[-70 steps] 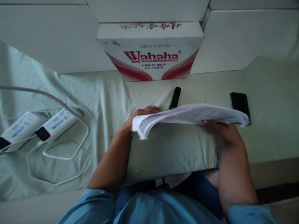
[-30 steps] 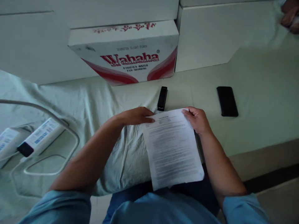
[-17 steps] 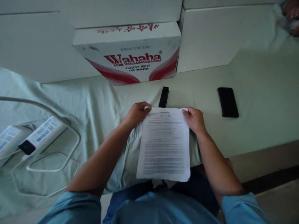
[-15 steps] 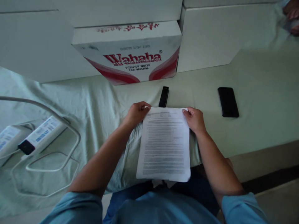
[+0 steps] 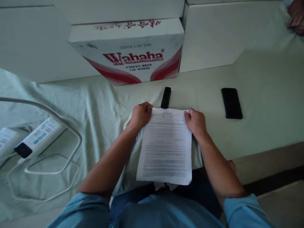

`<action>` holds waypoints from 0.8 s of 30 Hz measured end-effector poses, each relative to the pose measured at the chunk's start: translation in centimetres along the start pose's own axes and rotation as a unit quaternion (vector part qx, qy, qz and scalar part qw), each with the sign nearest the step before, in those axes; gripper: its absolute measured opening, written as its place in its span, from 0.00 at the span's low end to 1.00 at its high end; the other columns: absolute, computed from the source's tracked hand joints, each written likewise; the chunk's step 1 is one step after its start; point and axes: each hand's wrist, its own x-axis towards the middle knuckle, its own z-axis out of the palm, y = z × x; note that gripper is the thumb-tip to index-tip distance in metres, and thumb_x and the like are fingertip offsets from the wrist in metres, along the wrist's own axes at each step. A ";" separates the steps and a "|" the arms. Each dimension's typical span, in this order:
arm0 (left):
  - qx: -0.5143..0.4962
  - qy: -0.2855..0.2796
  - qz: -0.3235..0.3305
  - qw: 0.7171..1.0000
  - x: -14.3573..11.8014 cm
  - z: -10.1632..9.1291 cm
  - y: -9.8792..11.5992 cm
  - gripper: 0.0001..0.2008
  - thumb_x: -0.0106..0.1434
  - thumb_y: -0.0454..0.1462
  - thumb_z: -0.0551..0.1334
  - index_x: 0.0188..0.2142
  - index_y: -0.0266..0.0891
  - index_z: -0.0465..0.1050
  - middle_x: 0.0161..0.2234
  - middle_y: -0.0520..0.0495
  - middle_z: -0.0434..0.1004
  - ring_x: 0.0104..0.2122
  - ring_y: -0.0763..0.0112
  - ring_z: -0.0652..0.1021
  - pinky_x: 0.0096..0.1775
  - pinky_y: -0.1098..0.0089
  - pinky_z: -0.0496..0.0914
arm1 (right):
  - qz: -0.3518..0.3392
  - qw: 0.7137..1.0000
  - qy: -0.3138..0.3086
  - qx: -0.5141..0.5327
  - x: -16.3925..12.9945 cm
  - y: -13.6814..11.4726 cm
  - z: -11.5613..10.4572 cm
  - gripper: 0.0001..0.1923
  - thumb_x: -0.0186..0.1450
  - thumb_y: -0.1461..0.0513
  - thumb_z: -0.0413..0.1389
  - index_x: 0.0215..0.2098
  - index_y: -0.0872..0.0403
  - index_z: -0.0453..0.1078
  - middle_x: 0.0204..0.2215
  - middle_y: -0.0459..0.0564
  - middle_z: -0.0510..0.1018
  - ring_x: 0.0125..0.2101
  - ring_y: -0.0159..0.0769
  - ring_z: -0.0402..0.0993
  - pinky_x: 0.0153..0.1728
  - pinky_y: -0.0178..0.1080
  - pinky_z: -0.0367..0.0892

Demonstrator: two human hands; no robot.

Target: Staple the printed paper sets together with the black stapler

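Note:
A printed sheet of paper (image 5: 165,148) lies in front of me, its lower edge reaching past the cloth-covered edge toward my lap. My left hand (image 5: 142,114) is closed on its upper left corner. At the upper right corner, my right hand (image 5: 196,122) pinches the paper between thumb and fingers. Just beyond the top edge rests a black stapler-like object (image 5: 166,97), close to the paper. Whether more than one sheet is held, I cannot tell.
Farther back stands a Wahaha water carton (image 5: 133,60). A black phone (image 5: 232,103) lies to the right. At left are white power strips (image 5: 42,136) and a looped grey cable (image 5: 77,139) on the pale green cloth (image 5: 99,98). Another person's hand (image 5: 296,20) shows at top right.
My left hand has curled its fingers more tightly around the paper's upper left corner. My right hand keeps its grip. The whole view has shifted slightly.

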 end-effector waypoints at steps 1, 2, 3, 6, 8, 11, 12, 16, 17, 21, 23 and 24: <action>0.028 0.000 0.001 1.000 0.0 0.0 0.1 0.17 0.71 0.38 0.56 0.43 0.37 0.84 0.38 0.40 0.87 0.38 0.57 0.81 0.43 0.63 0.70 | 0.000 1.000 -0.008 -0.021 -0.1 -0.2 -0.1 0.15 0.76 0.59 0.51 0.40 0.53 0.79 0.28 0.52 0.81 0.28 0.38 0.69 0.32 0.41 0.51; 0.055 0.001 0.001 0.999 -0.1 0.0 0.2 0.17 0.72 0.38 0.55 0.45 0.38 0.84 0.39 0.39 0.87 0.39 0.56 0.82 0.44 0.63 0.71 | 0.000 0.999 -0.015 -0.037 -0.2 -0.3 -0.1 0.16 0.76 0.59 0.51 0.41 0.54 0.80 0.30 0.53 0.83 0.29 0.39 0.71 0.32 0.41 0.51; 0.079 0.005 0.000 0.997 -0.1 0.1 0.2 0.18 0.73 0.39 0.55 0.46 0.39 0.84 0.40 0.38 0.87 0.40 0.54 0.82 0.44 0.62 0.71 | -0.001 0.999 -0.020 -0.047 -0.3 -0.5 -0.1 0.16 0.77 0.59 0.50 0.42 0.54 0.80 0.31 0.54 0.84 0.29 0.39 0.72 0.32 0.41 0.50; 0.119 0.028 0.011 0.992 0.1 0.1 0.1 0.19 0.75 0.39 0.53 0.50 0.39 0.83 0.43 0.36 0.87 0.42 0.51 0.83 0.44 0.60 0.71 | -0.008 0.998 -0.013 -0.055 -0.4 -1.0 0.1 0.18 0.79 0.58 0.48 0.45 0.54 0.81 0.33 0.54 0.85 0.31 0.39 0.74 0.32 0.41 0.50; 0.112 0.044 0.036 0.992 0.3 0.3 -0.3 0.19 0.75 0.39 0.53 0.50 0.39 0.83 0.45 0.36 0.87 0.43 0.52 0.82 0.46 0.58 0.72 | -0.018 0.999 0.000 -0.049 -0.3 -1.2 0.4 0.19 0.80 0.58 0.47 0.47 0.54 0.80 0.35 0.54 0.86 0.31 0.39 0.75 0.32 0.40 0.51; 0.090 0.094 0.093 0.987 0.5 0.8 -1.2 0.18 0.74 0.38 0.54 0.50 0.38 0.83 0.47 0.35 0.85 0.46 0.51 0.81 0.50 0.56 0.73 | -0.027 0.999 0.012 -0.040 0.0 -1.0 0.8 0.19 0.80 0.58 0.47 0.47 0.54 0.80 0.35 0.54 0.86 0.32 0.38 0.76 0.32 0.40 0.51; 0.083 0.116 0.118 0.983 0.4 1.0 -1.5 0.18 0.73 0.36 0.55 0.51 0.38 0.83 0.48 0.35 0.84 0.48 0.51 0.80 0.52 0.54 0.73 | -0.029 0.999 0.015 -0.037 0.1 -0.8 0.8 0.19 0.79 0.58 0.47 0.46 0.54 0.80 0.35 0.54 0.86 0.32 0.38 0.75 0.32 0.40 0.51; 0.052 0.141 0.213 0.966 -0.3 1.2 -1.6 0.24 0.68 0.28 0.54 0.58 0.35 0.81 0.49 0.36 0.85 0.49 0.52 0.78 0.55 0.52 0.72 | -0.041 0.999 0.029 -0.018 0.3 -0.1 1.0 0.19 0.79 0.57 0.48 0.44 0.54 0.80 0.31 0.53 0.84 0.31 0.39 0.75 0.32 0.40 0.52; 0.050 0.139 0.218 0.965 -0.6 1.1 -1.3 0.25 0.68 0.27 0.54 0.59 0.36 0.80 0.49 0.38 0.85 0.49 0.51 0.78 0.55 0.51 0.71 | -0.043 0.998 0.034 -0.011 0.3 0.0 1.0 0.19 0.78 0.57 0.48 0.43 0.54 0.80 0.31 0.53 0.84 0.30 0.39 0.75 0.32 0.40 0.52; 0.075 0.144 0.199 0.967 -1.2 0.4 0.7 0.28 0.66 0.25 0.55 0.61 0.43 0.79 0.56 0.41 0.85 0.58 0.46 0.74 0.58 0.45 0.66 | -0.051 0.997 0.046 0.016 0.3 0.3 1.1 0.19 0.78 0.55 0.48 0.43 0.53 0.80 0.30 0.52 0.83 0.29 0.39 0.74 0.32 0.40 0.54; 0.072 0.114 0.200 0.970 -1.0 0.2 1.6 0.31 0.64 0.22 0.54 0.62 0.43 0.78 0.53 0.41 0.86 0.58 0.48 0.75 0.58 0.45 0.66 | -0.055 0.997 0.048 0.023 0.3 0.4 1.1 0.19 0.78 0.55 0.48 0.43 0.53 0.80 0.29 0.52 0.83 0.29 0.39 0.74 0.32 0.39 0.54; 0.071 0.094 0.201 0.972 -0.8 0.2 1.9 0.32 0.63 0.22 0.54 0.61 0.42 0.79 0.51 0.41 0.87 0.57 0.49 0.76 0.57 0.46 0.66 | -0.056 0.997 0.049 0.025 0.3 0.4 1.1 0.19 0.77 0.55 0.48 0.42 0.52 0.80 0.29 0.52 0.83 0.29 0.39 0.74 0.32 0.39 0.55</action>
